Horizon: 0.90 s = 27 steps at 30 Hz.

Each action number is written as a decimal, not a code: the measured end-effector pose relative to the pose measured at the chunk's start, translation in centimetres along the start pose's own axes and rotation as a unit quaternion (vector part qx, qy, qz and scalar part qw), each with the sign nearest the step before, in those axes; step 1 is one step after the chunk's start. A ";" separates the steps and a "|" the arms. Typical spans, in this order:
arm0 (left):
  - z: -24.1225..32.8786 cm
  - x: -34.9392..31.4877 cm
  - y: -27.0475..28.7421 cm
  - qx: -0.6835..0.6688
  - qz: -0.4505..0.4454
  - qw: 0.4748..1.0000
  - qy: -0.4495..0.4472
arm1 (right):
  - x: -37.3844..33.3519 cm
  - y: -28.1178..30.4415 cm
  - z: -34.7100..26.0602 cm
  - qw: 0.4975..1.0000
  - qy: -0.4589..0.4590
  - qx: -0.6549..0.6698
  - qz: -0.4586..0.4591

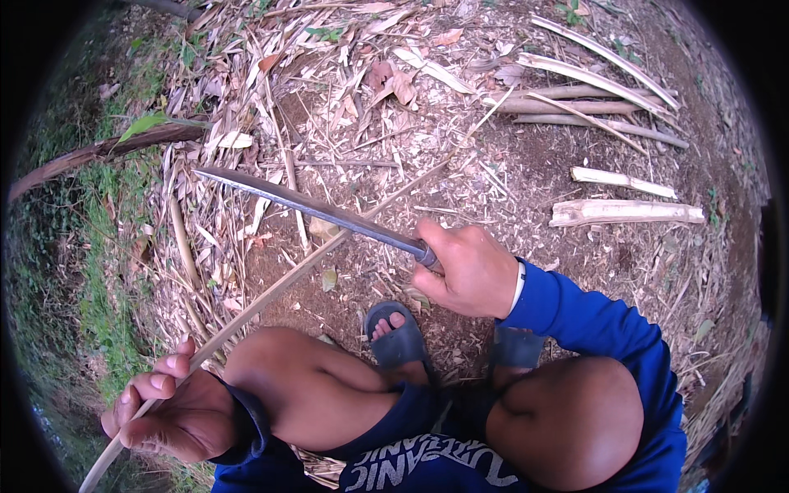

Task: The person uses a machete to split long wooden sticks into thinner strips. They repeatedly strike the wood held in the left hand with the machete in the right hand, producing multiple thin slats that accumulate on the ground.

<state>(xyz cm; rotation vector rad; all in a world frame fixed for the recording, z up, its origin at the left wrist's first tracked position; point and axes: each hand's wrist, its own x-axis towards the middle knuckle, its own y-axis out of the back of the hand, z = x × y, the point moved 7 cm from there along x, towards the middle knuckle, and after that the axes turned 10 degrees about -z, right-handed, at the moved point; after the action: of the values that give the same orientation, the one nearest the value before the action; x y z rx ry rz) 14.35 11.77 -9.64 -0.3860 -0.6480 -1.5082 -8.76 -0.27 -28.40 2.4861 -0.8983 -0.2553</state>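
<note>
My right hand is closed around the handle of a long machete, whose dark blade points to the far left. The blade crosses a long, thin wooden strip and appears to rest against it near the strip's middle. At the lower left, my left hand grips the strip, palm up, with fingers curled around it. The strip slants from the lower left corner up toward the upper right, past the blade. The part of the machete handle inside my fist is hidden.
Split wood pieces and thin poles lie at the far right, with two short pale pieces nearer. A curved branch lies at the left beside grass. Shavings and dry leaves litter the soil. My sandalled feet are just below the blade.
</note>
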 end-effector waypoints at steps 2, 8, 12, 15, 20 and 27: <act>0.5 0.0 -0.4 -0.006 -0.007 1.000 -0.009 | 0.2 0.3 0.3 1.000 0.006 -0.006 -0.002; 0.5 -0.3 -0.4 0.005 -0.012 1.000 -0.001 | 0.3 0.1 2.2 0.999 -0.043 -0.021 0.004; 0.6 -0.4 -1.3 -0.017 -0.006 1.000 -0.010 | -0.2 0.8 -1.5 0.999 0.028 -0.014 -0.017; 0.4 -0.2 -1.4 -0.020 -0.007 1.000 -0.002 | 0.6 0.7 2.2 0.998 -0.047 -0.022 -0.020; 0.9 -0.6 -1.0 -0.007 -0.009 1.000 0.000 | 0.3 0.8 1.0 1.000 -0.007 -0.027 -0.002; 0.5 -0.4 -0.8 0.000 -0.002 1.000 0.014 | 1.0 0.4 9.8 0.990 -0.138 -0.035 -0.019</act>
<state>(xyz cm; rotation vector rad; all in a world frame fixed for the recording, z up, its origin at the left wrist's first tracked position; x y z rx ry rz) 13.53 12.34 -9.63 -0.3628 -0.6272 -1.5155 -11.45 -4.84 -36.71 2.4417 -0.9319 -0.6449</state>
